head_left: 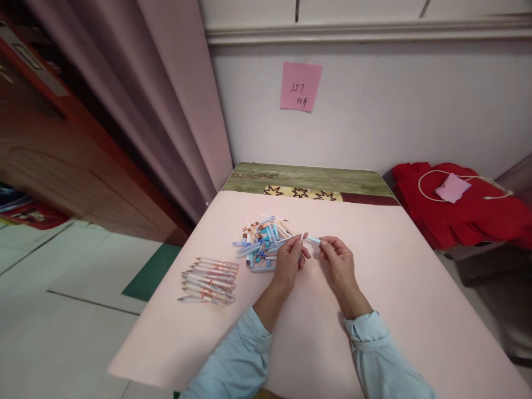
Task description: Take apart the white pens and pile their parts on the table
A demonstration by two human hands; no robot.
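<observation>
Both my hands hover over a pink table (374, 310) and share one slim light-blue pen part (312, 239). My left hand (290, 259) pinches its left end, fingers curled. Pinching the right end with closed fingers is my right hand (337, 261). Just left of my left hand lies a loose pile of pen parts (261, 241), blue, white and orange. Further left, near the table's edge, a neat row of assembled pens (209, 280) lies side by side.
A green patterned surface (307, 180) sticks out behind the pink table. A pink sticky note (300, 86) hangs on the wall. Red cloth (457, 213) with a white cord lies at right. A curtain (166, 100) and wooden furniture stand at left.
</observation>
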